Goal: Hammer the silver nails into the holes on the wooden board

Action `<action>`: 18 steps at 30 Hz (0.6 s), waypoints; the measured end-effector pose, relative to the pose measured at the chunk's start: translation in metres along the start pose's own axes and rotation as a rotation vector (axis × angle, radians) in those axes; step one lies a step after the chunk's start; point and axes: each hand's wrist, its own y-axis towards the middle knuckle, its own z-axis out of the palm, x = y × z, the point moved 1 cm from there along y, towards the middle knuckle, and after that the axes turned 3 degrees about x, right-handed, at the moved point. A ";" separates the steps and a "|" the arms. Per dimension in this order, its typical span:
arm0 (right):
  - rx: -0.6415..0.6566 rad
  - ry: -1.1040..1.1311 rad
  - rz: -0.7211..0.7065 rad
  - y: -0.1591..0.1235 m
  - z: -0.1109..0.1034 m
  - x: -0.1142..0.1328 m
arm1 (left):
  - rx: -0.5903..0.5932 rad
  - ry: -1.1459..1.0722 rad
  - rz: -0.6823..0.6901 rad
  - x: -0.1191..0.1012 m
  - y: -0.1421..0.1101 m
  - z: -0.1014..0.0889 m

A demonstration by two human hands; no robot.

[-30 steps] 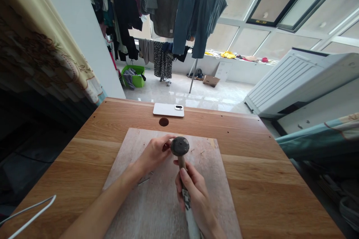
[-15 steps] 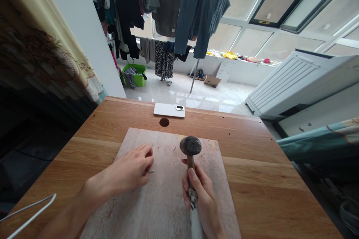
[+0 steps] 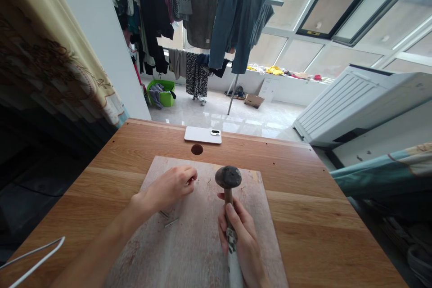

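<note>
My right hand [image 3: 241, 236] is wrapped round the handle of a hammer [image 3: 228, 177], which has a rounded dark head and a handle wrapped in white lower down. The hammer is upright over the right half of a worn, pale wooden board [image 3: 199, 252], its head toward the far edge. Over the board's far left part, my left hand [image 3: 178, 184] is pinched closed; what its fingertips hold, if anything, is hidden. A loose metal nail [image 3: 171, 222] lies on the board below this hand, and another nail [image 3: 164, 213] lies close by, partly behind the wrist.
The board lies on a wooden table [image 3: 324, 216] with a round hole [image 3: 197, 149] near its far edge. A white phone [image 3: 202, 135] lies beyond the hole. A white cable [image 3: 40, 261] loops in at lower left. Clothes [image 3: 202, 18] hang on a rack past the table.
My left hand has moved away from me and to the right, uncovering the nails on the board. My right hand and the hammer stay nearly in place. The view has shifted slightly.
</note>
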 end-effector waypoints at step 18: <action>0.117 -0.412 0.226 -0.033 -0.018 0.007 | -0.118 -0.422 0.110 0.018 0.014 0.021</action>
